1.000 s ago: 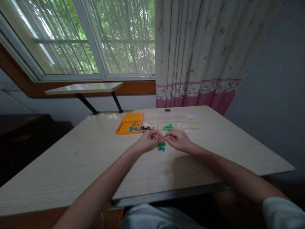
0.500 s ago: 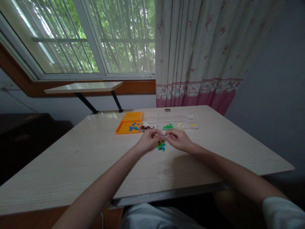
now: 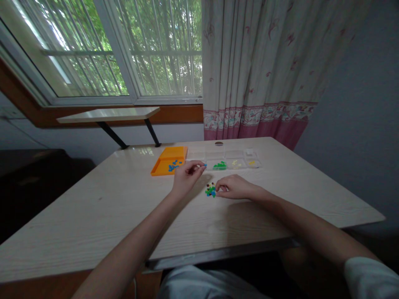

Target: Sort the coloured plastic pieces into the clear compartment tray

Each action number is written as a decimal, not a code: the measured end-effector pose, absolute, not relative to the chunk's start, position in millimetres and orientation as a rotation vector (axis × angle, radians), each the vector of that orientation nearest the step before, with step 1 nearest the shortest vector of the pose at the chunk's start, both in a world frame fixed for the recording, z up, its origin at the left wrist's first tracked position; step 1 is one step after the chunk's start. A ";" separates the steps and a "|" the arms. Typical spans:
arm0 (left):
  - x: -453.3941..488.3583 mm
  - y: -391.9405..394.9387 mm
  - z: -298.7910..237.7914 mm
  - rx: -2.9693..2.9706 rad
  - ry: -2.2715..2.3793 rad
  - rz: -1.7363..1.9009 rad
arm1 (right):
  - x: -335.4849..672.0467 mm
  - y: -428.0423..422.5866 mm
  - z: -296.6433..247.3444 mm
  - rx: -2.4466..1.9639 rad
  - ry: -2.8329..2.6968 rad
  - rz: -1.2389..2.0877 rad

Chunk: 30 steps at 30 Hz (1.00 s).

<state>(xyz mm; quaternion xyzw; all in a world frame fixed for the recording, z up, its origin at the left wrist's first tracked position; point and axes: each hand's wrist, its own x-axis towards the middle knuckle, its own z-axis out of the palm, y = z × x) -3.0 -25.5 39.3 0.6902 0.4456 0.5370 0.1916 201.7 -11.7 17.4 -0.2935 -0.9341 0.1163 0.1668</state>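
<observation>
Table: the pale wood-grain tabletop [image 3: 93, 216] carries it all. At its far side sits the clear plastic compartment box [image 3: 241, 154], our landmark.
Orange tray: a flat orange plastic tray [image 3: 170, 155] lies just beside the box's left end, with loose blue bits [image 3: 171, 167] inside.
Left hand: the left hand [image 3: 186, 176] is up, just in front of the box's left end, thumb and forefinger pinching a tiny blue plastic piece [image 3: 205, 165].
Right hand: the right hand [image 3: 234, 187] lies low on the table, on the near side of the box. Its fingers are curled and the tips touch the small heap of green, blue and dark pieces [image 3: 211, 191]. Whether they nip one, I can't tell at this size.
Handling: I'd keep that pinch light and right at the fingertips, with the right hand steadying the heap so nothing scatters.
Blue piece: bright blue, held clear of the table at the box's near left corner.
</observation>
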 end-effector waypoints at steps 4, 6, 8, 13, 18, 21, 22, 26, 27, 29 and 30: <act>-0.8 -28.4 40.2 2.017 1.252 1.530 | 201.1 -12.4 19.5 -0.849 -2.680 0.340; -0.7 -27.3 39.4 2.040 1.229 1.554 | 201.3 -12.1 20.2 -0.861 -2.703 0.353; -1.0 -25.8 38.4 2.051 1.206 1.579 | 201.5 -11.6 20.3 -0.869 -2.720 0.363; -1.0 -25.8 37.5 2.063 1.200 1.576 | 201.3 -11.0 19.1 -0.884 -2.729 0.333; -4.4 -20.4 35.6 2.094 1.266 1.534 | 201.6 -10.6 18.1 -0.871 -2.732 0.329; -19.5 -7.7 34.5 2.104 1.468 1.458 | 202.1 -9.9 17.2 -0.854 -2.736 0.324; -27.8 -2.6 34.4 2.087 1.589 1.425 | 202.2 -9.7 16.9 -0.852 -2.739 0.322; -70.5 14.8 33.5 1.958 2.069 1.307 | 202.9 -9.1 15.6 -0.852 -2.739 0.323; -80.7 17.6 32.8 1.939 2.190 1.219 | 203.1 -9.1 15.4 -0.852 -2.737 0.327; -96.7 21.0 30.8 1.941 2.328 1.040 | 203.6 -9.3 15.3 -0.855 -2.735 0.337; -101.8 21.9 29.8 1.928 2.377 0.978 | 203.8 -9.4 15.2 -0.857 -2.734 0.341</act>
